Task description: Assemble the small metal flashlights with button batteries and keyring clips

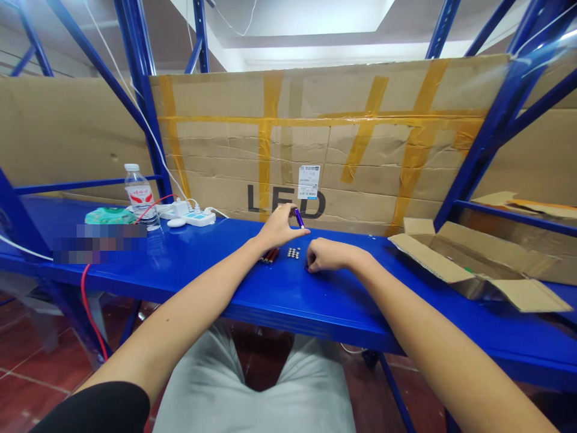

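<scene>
Left hand: your left hand (283,226) pinches a slim purple tube (299,218) between thumb and fingers, lifted clear of the worktop (274,291); the light grip probably serves to leave much of its length uncovered and in your sight.
Tube angle: it leans, its upper end toward your fingers and its lower end by your thumb, a pose that seems to suit small turns of the fingertips.
Right hand: your right hand (322,255) rests low at the worktop with the fingers curled; a small dark bit shows at the fingertips, but you cannot tell from here whether they are clamped on it.
Gap between hands: they stand apart, near each other, which likely keeps the work central before you.
Silvery discs (293,253): they sit grouped in rows between your hands, an order that probably makes each easy to single out.
Red-brown tubes (270,257): several lie side by side just left of the discs, partly hidden by your left arm; bundled this way, they seem less apt to roll.
Carton (426,257): it stands at your right with flaps spread, presumably so that its inside stays reachable.
Bottle and power strip: the bottle (140,195) and power strip (201,218) stand off to the left, likely to spare your elbow room.
</scene>
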{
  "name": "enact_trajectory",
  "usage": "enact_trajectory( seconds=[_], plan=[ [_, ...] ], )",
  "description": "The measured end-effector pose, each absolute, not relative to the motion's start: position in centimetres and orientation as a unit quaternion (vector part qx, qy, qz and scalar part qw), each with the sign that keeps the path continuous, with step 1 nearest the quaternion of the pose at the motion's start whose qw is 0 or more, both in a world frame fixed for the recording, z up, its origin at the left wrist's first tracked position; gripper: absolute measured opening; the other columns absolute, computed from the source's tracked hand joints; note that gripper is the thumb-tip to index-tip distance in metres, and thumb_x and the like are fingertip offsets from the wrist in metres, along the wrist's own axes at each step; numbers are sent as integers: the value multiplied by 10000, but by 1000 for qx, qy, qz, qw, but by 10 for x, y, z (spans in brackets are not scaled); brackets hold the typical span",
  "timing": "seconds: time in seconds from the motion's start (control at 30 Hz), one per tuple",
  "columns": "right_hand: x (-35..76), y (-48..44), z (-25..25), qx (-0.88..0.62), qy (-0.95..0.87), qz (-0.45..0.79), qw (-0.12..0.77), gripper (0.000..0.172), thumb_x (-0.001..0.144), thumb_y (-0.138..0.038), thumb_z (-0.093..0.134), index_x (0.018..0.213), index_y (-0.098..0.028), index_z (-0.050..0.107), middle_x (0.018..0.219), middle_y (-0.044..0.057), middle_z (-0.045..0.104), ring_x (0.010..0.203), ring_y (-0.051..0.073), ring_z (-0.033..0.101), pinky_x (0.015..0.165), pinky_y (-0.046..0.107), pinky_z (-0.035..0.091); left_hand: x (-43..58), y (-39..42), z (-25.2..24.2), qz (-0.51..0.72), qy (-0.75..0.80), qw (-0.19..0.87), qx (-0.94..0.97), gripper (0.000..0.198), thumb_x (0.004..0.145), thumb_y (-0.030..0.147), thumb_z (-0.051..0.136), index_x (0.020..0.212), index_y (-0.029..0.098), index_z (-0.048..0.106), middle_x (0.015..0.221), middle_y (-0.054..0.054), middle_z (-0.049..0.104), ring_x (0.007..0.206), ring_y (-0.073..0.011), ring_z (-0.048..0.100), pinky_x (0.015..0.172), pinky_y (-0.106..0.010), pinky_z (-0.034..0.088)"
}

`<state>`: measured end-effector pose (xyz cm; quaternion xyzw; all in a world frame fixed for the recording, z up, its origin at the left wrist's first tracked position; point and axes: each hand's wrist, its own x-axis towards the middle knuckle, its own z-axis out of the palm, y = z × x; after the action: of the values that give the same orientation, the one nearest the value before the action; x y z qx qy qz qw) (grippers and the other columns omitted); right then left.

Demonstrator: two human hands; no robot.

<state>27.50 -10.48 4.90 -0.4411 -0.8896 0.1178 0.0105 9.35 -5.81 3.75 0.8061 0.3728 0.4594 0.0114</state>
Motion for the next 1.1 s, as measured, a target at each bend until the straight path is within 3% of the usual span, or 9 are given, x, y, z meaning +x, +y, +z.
enact_trajectory(
  seconds=[0.2,0.3,0.4,0.57,0.67,0.8,0.97,1.1],
  plan=[
    [269,-115,49,-419,-903,93,11,91,681,-215,631,604,-180,598,622,39,643,519,145,500,520,288,333,96,-57,37,489,378,89,781,668,620,424,833,1148,151,530,1106,-118,630,1020,-242,598,904,-385,475],
    [274,-109,52,-413,-893,129,123,135,774,-186,502,641,-178,523,664,40,624,567,136,502,549,273,354,98,-54,37,519,353,206,751,647,608,300,847,1141,140,516,992,-88,656,912,-203,621,832,-348,479],
    [282,-96,52,-457,-818,246,249,81,798,-144,421,803,-189,488,662,14,587,535,127,501,512,257,370,102,-55,39,516,318,405,684,657,635,103,791,1196,124,449,885,-68,667,737,-156,637,696,-301,470],
    [281,-85,43,-453,-670,430,402,235,727,-113,456,942,-205,484,513,-82,358,399,92,328,412,229,312,108,-65,45,494,310,596,552,599,635,-114,554,1168,122,415,826,-72,660,551,-99,589,512,-213,392],
    [276,-84,40,-414,-639,492,422,280,708,-119,493,977,-196,507,495,-96,315,413,92,322,422,234,352,111,-68,47,477,310,625,535,403,670,-69,510,1018,129,464,720,-26,596,430,-46,449,399,-164,237],
    [275,-79,35,-408,-666,447,437,314,740,-139,523,1047,-197,491,480,-106,342,404,105,379,447,259,407,111,-67,46,462,326,605,561,65,820,142,531,873,146,494,668,16,511,371,-17,310,354,-152,123],
    [281,-70,29,-438,-739,307,410,243,864,-229,440,1105,-204,468,527,-70,459,395,136,459,442,270,397,112,-69,43,449,344,548,616,83,882,193,455,841,149,512,626,20,498,354,-25,291,347,-150,147],
    [282,-69,26,-391,-791,167,441,208,899,-274,412,1080,-201,484,717,18,596,598,174,573,576,305,461,115,-72,42,406,341,572,626,127,887,178,425,780,151,489,594,14,501,333,-25,263,343,-156,140]
  ],
)
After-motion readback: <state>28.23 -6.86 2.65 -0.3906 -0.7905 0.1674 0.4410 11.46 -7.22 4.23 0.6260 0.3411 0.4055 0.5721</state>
